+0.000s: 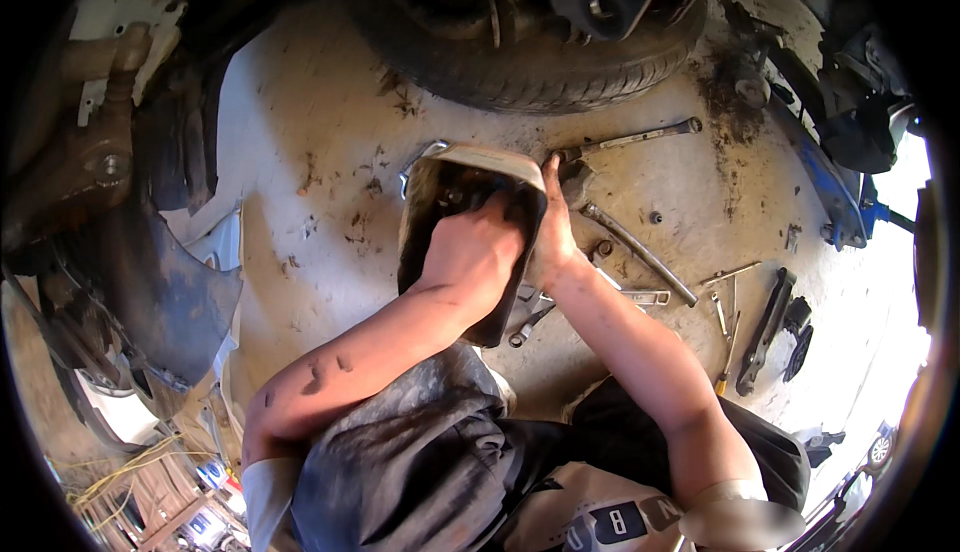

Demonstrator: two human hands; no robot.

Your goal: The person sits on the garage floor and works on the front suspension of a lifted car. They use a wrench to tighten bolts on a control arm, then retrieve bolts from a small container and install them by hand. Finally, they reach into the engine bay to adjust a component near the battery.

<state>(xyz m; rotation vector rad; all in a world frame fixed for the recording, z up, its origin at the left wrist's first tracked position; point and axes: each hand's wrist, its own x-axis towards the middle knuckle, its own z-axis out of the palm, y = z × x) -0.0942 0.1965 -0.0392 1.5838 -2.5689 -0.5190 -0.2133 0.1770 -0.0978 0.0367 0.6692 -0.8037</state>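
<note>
A grimy open container (490, 159), pale along its far rim and dark inside, is tilted toward me above my lap. My left hand (472, 250) reaches into it, its fingers hidden among dark, small parts (455, 194) that I cannot make out singly. Against the container's right wall, my right hand (553, 230) grips it, fingers pointing away from me. A shiny metal piece (405, 182) shows past the container's left edge.
A tyre (560, 92) stands on the stained floor ahead. To the right lie a long wrench (645, 138), a metal bar (642, 255), a small nut (656, 218), another wrench (648, 298) and a dark flat part (768, 332). Vehicle parts (110, 162) hang at the left.
</note>
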